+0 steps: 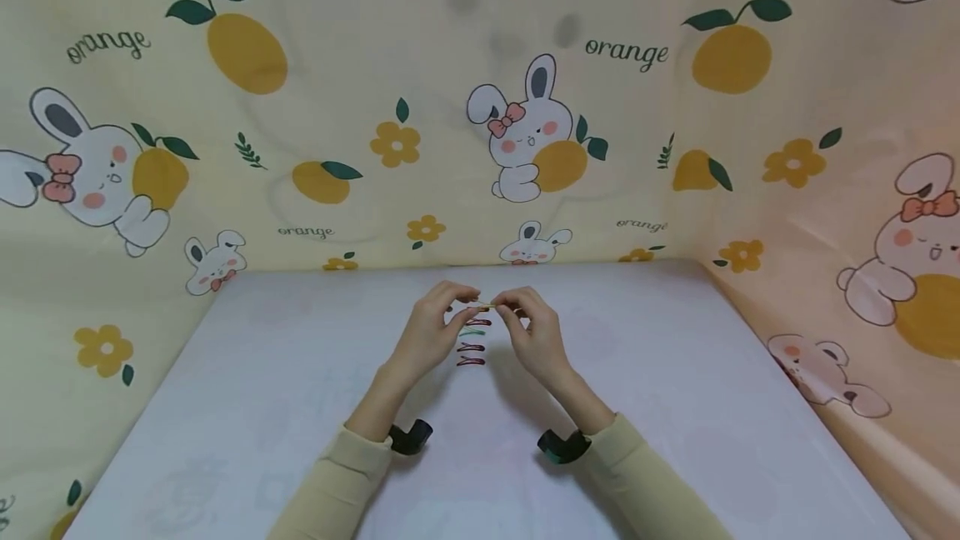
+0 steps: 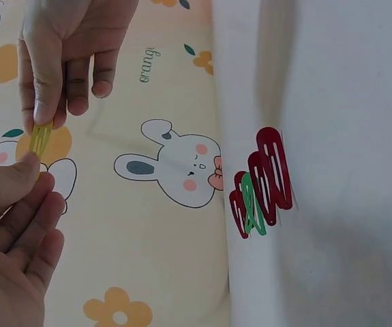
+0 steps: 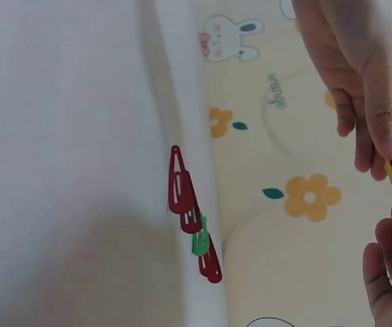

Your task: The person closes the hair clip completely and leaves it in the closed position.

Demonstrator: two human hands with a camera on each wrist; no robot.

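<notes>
Left hand (image 1: 429, 333), thumb and fingertips pinched tight on one end of a yellow hair clip (image 2: 41, 139); right hand (image 1: 536, 338), pinching the other end! The clip's up in the air between them, over the white surface (image 1: 637, 373). Below it, a green clip (image 3: 200, 245) lies in line among dark red clips (image 3: 180, 203). Behind, a cream cloth (image 1: 450, 65) printed with rabbits and oranges.
</notes>
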